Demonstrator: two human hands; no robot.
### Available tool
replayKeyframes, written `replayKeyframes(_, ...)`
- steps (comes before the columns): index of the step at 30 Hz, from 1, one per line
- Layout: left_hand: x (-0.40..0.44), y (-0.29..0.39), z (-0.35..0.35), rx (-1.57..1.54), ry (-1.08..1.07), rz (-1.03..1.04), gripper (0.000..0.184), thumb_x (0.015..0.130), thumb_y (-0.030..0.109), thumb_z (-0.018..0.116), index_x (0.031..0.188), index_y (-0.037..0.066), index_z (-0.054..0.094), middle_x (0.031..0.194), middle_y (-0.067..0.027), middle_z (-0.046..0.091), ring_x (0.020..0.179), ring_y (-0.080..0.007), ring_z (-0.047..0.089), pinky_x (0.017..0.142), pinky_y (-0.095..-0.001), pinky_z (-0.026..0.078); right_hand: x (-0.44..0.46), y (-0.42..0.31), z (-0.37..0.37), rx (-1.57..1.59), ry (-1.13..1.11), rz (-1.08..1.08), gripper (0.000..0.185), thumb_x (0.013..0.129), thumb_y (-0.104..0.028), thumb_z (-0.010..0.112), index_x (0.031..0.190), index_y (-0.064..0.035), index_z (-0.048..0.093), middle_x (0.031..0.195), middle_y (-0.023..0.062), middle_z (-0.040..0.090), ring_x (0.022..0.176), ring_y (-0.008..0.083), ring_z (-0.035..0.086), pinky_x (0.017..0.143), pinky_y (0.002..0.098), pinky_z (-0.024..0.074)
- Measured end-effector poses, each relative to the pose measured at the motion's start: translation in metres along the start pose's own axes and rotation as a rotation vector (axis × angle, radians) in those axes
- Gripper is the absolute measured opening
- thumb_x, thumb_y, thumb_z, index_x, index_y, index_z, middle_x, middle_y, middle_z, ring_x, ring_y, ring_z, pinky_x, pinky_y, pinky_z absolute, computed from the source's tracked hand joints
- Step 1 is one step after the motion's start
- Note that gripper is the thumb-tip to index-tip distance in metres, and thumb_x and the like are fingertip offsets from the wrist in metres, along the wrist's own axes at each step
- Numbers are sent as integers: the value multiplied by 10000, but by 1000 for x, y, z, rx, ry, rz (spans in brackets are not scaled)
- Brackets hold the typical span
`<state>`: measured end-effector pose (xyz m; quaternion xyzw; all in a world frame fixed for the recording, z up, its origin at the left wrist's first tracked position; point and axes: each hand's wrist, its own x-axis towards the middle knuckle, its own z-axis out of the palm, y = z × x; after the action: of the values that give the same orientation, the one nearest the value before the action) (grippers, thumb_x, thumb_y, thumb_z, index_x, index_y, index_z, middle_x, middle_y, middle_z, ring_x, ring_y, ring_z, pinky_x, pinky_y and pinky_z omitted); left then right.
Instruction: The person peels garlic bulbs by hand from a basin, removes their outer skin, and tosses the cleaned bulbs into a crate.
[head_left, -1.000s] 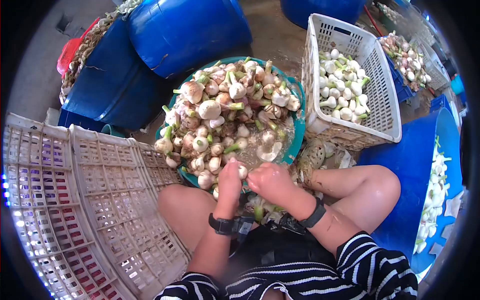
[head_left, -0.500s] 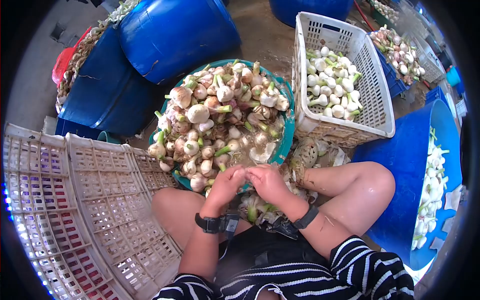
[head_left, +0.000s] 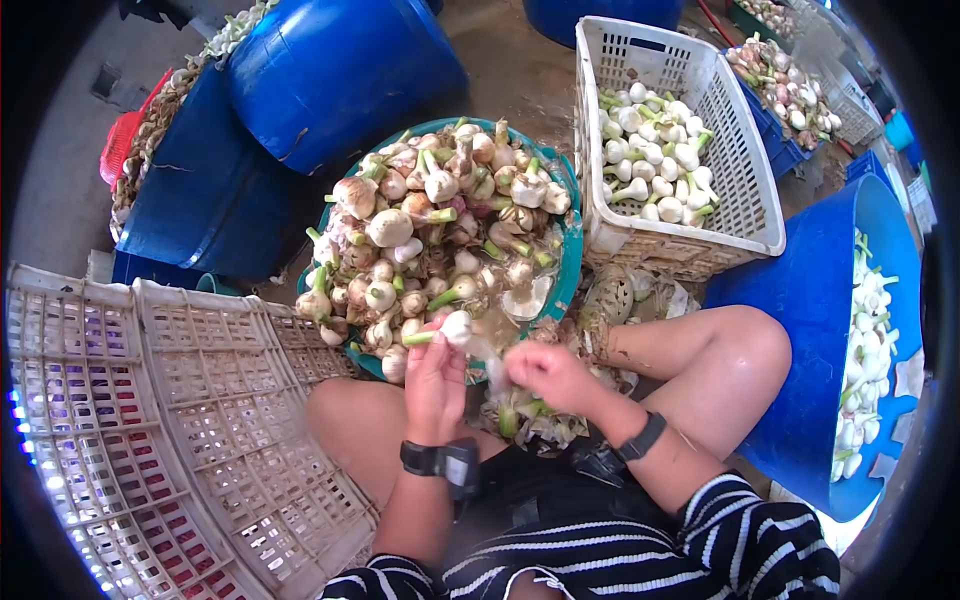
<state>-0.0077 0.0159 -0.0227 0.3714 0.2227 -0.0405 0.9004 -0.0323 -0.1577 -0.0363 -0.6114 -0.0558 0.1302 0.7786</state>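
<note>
Hands at the near edge of a green, round plastic tub [head_left: 573, 235] heaped with pinkish-white garlic bulbs with roots and cut stems [head_left: 389, 229]. Half a second earlier the two hands met and concealed their work; they are now parted, exposing a smooth white garlic bulb with a pale green stem [head_left: 457, 328] above the tub's near rim. The left hand [head_left: 436, 385] grips this bulb, its stem pointing leftward; the right hand [head_left: 550, 372], fingers curled, pinches a blurred, translucent whitish strip of skin [head_left: 492, 362] reaching toward the bulb. Right of the tub: a white, rectangular, perforated plastic crate [head_left: 690, 236] containing clean bulbs [head_left: 655, 150]; farther right, beyond the person's bent leg [head_left: 700, 350], a blue plastic container [head_left: 770, 370] of white bulbs. Behind the tub: a blue plastic drum [head_left: 340, 80]. Left: off-white lattice plastic crates [head_left: 215, 390]. Nearer than the tub: a pile of discarded skins [head_left: 540, 425], partly covered by the right forearm.
</note>
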Motion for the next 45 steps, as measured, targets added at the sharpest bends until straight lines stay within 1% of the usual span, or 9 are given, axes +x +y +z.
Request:
replayKeyframes(4,2,7,-6,-25,53,-102,187,881,238,537,964,72,558,867,-31,609,731,-109,585,604,-206,506,-23,0,-37,-1433,-165,4,239,797,-221,583,977,-65,595,799,137,599,746,277,570,671,350,467)
replayKeyframes(11,-6,-4,12,436,70,100,128,869,176,569,799,73,537,721,-7,565,603,-61,504,529,-189,422,15,-32,17,-325,223,-96,313,769,-160,630,1048,-28,582,913,117,611,730,268,582,683,317,482)
replayKeyframes(22,-7,14,13,133,222,-180,235,908,282,488,851,59,533,651,5,524,521,-72,453,454,-200,376,-19,-9,-13,-1235,-71,-132,351,787,-185,600,1110,-61,546,941,170,590,739,267,587,638,332,480)
replayKeyframes(28,-14,0,21,438,58,55,380,930,394,392,990,30,481,770,-29,523,580,-87,479,497,-205,403,38,9,-8,879,21,531,479,901,-356,453,1254,-35,407,946,145,592,686,210,595,570,323,522)
replayKeyframes(30,-10,10,22,334,104,82,356,940,352,382,1025,10,428,829,-43,474,602,-73,451,505,-195,377,30,-65,-17,1189,-521,55,513,912,-438,366,1237,-47,429,960,164,590,653,236,607,535,309,520)
replayKeyframes(33,-1,19,-3,288,192,61,307,933,338,398,1002,43,449,813,-33,474,635,-82,450,560,-206,381,53,-98,-30,1096,-721,-328,495,905,-408,413,1226,-32,434,1003,180,589,770,241,615,582,314,521)
replayKeyframes(38,6,-4,-9,228,219,-90,200,896,270,478,971,84,470,841,-21,494,671,-107,475,587,-237,394,158,67,9,-1149,-166,38,343,757,-128,544,1098,-98,579,1073,143,581,981,284,544,858,398,428)
replayKeyframes(44,13,-4,-20,230,345,-77,252,904,339,455,1007,110,473,906,-38,532,768,-149,519,646,-287,447,140,67,36,-1184,13,-50,248,720,-179,616,933,-54,593,951,95,602,967,296,510,826,419,409)
replayKeyframes(45,10,1,-6,224,371,-115,285,911,372,426,1020,111,464,945,-52,525,809,-159,515,670,-302,450,130,53,47,-545,132,102,251,709,-199,641,906,-50,597,941,97,601,970,289,513,806,401,423)
